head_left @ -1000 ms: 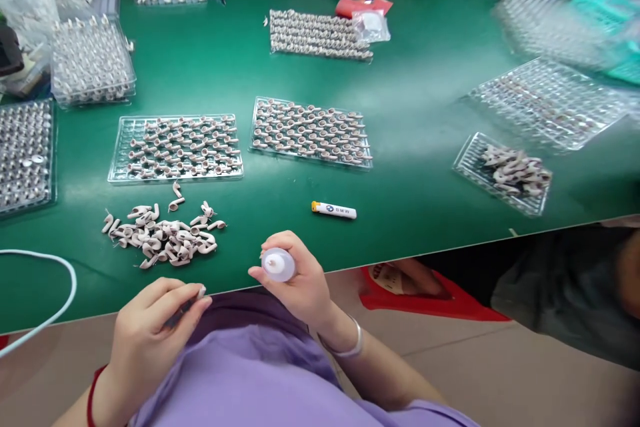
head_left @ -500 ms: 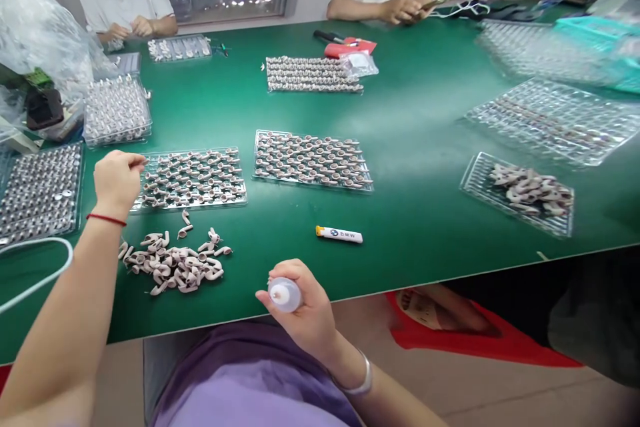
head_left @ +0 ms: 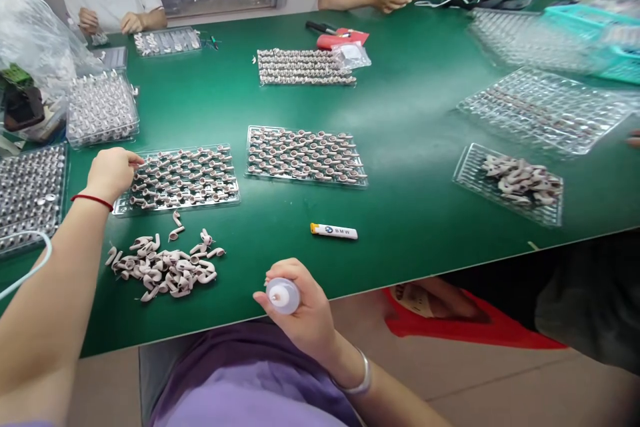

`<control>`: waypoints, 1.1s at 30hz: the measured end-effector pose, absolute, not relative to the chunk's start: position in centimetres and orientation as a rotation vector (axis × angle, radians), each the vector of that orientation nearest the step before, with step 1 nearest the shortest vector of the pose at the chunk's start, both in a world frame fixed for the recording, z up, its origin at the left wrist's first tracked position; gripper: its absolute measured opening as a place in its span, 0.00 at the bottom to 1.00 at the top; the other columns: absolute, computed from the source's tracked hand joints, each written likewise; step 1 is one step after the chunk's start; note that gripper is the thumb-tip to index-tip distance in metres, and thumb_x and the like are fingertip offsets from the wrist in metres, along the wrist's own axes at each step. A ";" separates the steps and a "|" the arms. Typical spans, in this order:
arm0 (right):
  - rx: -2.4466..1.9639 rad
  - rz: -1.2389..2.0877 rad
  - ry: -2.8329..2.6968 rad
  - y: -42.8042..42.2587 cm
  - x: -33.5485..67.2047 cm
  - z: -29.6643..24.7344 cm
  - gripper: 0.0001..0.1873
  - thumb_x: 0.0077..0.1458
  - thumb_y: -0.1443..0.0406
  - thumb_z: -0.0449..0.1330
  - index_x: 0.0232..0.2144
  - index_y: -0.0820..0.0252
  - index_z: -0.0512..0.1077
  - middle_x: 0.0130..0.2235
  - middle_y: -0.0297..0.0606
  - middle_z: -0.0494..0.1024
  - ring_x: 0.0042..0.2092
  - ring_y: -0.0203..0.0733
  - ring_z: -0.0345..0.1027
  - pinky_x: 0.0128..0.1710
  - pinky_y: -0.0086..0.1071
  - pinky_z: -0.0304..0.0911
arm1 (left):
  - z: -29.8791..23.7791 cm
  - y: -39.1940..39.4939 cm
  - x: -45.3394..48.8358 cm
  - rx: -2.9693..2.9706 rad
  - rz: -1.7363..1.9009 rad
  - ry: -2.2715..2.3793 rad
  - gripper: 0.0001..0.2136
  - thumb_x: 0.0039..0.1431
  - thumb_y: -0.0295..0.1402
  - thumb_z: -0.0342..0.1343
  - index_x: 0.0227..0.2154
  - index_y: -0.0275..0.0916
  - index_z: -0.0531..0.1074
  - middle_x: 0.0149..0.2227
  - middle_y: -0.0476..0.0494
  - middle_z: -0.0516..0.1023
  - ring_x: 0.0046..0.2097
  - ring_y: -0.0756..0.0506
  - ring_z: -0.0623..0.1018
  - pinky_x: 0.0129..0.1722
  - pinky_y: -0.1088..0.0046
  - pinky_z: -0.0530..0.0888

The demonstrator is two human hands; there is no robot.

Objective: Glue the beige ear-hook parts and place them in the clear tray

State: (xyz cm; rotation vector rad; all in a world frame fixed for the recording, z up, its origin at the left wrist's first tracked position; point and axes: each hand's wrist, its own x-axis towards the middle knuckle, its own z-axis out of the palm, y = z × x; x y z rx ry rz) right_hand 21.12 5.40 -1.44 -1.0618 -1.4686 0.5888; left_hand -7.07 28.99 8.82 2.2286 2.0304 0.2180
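My right hand (head_left: 307,320) is wrapped round a small translucent squeeze bottle (head_left: 283,296), its white nozzle tip pointing up toward the camera. My left hand (head_left: 113,172), with a red cord on the wrist, reaches to the upper left corner of a clear plastic tray (head_left: 227,199) holding rows of beige curved earphone shells (head_left: 183,173). Its fingers are pinched together; whatever is between them is hidden. Nearer to me lies a loose pile of the same shells (head_left: 170,270), some with short wires. A second filled tray (head_left: 306,155) sits just right of the first.
A white lighter (head_left: 334,231) lies near the front edge. To the right are a tray with heaped shells (head_left: 523,180) and stacked clear trays (head_left: 545,107). More filled trays (head_left: 103,107) stand at left beside a plastic bag (head_left: 35,33). Two people in white shirts sit opposite.
The view has shifted slightly, so most things appear a little further left. My left hand stays at the tray's corner, fingers now against its upper left shells. The bottle remains in my right hand.
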 end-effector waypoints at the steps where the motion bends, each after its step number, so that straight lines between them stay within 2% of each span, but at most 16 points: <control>1: -1.065 0.590 -1.465 5.4 21.1 -1.5 0.12 0.53 0.69 0.65 0.39 0.55 0.68 0.33 0.34 0.71 0.32 0.38 0.68 0.31 0.32 0.69 | 9.0 28.6 -6.9 2.238 0.244 2.020 0.17 0.63 0.45 0.54 0.38 0.34 0.77 0.40 0.44 0.81 0.44 0.43 0.78 0.46 0.65 0.73; 6: -1.072 0.605 -1.458 5.4 21.2 -1.5 0.12 0.53 0.69 0.65 0.39 0.55 0.68 0.33 0.34 0.71 0.33 0.38 0.68 0.31 0.32 0.68 | 8.8 25.2 -5.0 2.290 0.289 1.905 0.12 0.59 0.39 0.54 0.36 0.40 0.81 0.39 0.46 0.83 0.44 0.43 0.78 0.47 0.70 0.71; 10: -1.078 0.618 -1.451 5.5 21.2 -1.4 0.12 0.53 0.69 0.66 0.39 0.55 0.68 0.33 0.34 0.71 0.33 0.38 0.68 0.32 0.32 0.68 | 7.6 22.6 -3.8 2.392 0.136 1.694 0.12 0.56 0.36 0.53 0.34 0.42 0.81 0.38 0.44 0.82 0.40 0.40 0.79 0.41 0.67 0.72; 15: -1.084 0.635 -1.437 5.5 21.2 -1.4 0.13 0.53 0.69 0.66 0.39 0.55 0.68 0.33 0.34 0.71 0.33 0.37 0.67 0.32 0.31 0.67 | 6.2 22.2 -4.1 2.482 0.018 1.444 0.13 0.52 0.32 0.52 0.33 0.41 0.81 0.39 0.40 0.77 0.42 0.39 0.77 0.41 0.65 0.72; 21: -1.110 0.668 -1.427 5.5 21.2 -1.4 0.11 0.52 0.68 0.66 0.37 0.55 0.69 0.34 0.33 0.72 0.33 0.37 0.67 0.33 0.30 0.67 | 5.6 22.1 -5.1 2.488 0.101 1.414 0.12 0.55 0.35 0.49 0.29 0.39 0.78 0.37 0.40 0.75 0.37 0.41 0.75 0.38 0.64 0.72; 25: -1.133 0.773 -1.383 5.6 20.9 -0.9 0.11 0.52 0.67 0.67 0.37 0.55 0.70 0.34 0.33 0.73 0.32 0.36 0.68 0.31 0.28 0.66 | 6.5 19.3 -4.9 2.475 0.270 1.440 0.13 0.60 0.38 0.47 0.32 0.39 0.75 0.39 0.39 0.76 0.40 0.41 0.76 0.41 0.66 0.72; 28: -1.086 0.932 -1.321 6.0 20.1 0.3 0.12 0.51 0.66 0.68 0.37 0.55 0.69 0.33 0.33 0.75 0.31 0.35 0.69 0.30 0.27 0.66 | 7.5 15.4 -3.6 2.280 0.485 1.344 0.10 0.61 0.39 0.52 0.35 0.40 0.74 0.36 0.44 0.78 0.36 0.46 0.76 0.37 0.72 0.73; 30: -0.994 1.023 -1.313 6.4 19.4 1.2 0.12 0.51 0.66 0.68 0.37 0.56 0.69 0.34 0.34 0.76 0.33 0.36 0.70 0.33 0.28 0.68 | 7.9 12.5 -2.4 2.069 0.510 1.227 0.07 0.59 0.36 0.55 0.33 0.40 0.75 0.32 0.47 0.78 0.32 0.48 0.76 0.33 0.75 0.73; 33: -0.807 1.144 -1.353 6.8 18.6 2.1 0.14 0.50 0.68 0.67 0.39 0.56 0.70 0.37 0.37 0.78 0.37 0.38 0.73 0.37 0.31 0.69 | 8.0 9.2 -0.9 1.746 0.507 1.111 0.06 0.57 0.33 0.55 0.32 0.40 0.76 0.32 0.46 0.79 0.32 0.48 0.77 0.32 0.77 0.74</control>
